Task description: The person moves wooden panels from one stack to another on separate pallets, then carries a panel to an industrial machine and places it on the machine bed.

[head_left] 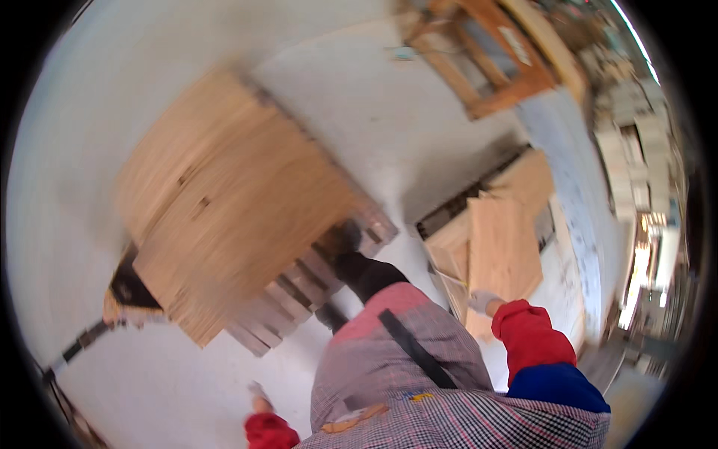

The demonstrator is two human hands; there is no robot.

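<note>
My right hand [482, 301], in what looks like a pale glove, is at the lower edge of a light wooden board [505, 243]. Its fingers are too small and smeared to show whether they grip the board or only pass in front of it. More boards [526, 183] lie under and behind that one, on a dark-edged base. My left hand [260, 396] hangs low over the pale floor, away from any board, its fingers blurred. Ahead to the left, a wide stack of wooden panels [239, 202] rests on a slatted pallet [273, 318].
My dark shoe [342, 241] is close against the pallet's near side. An orange-brown wooden frame [486, 56] stands at the far right. A dark object with a bar [86, 340] sits at the left of the stack. Pale stacked material [636, 161] lines the right side.
</note>
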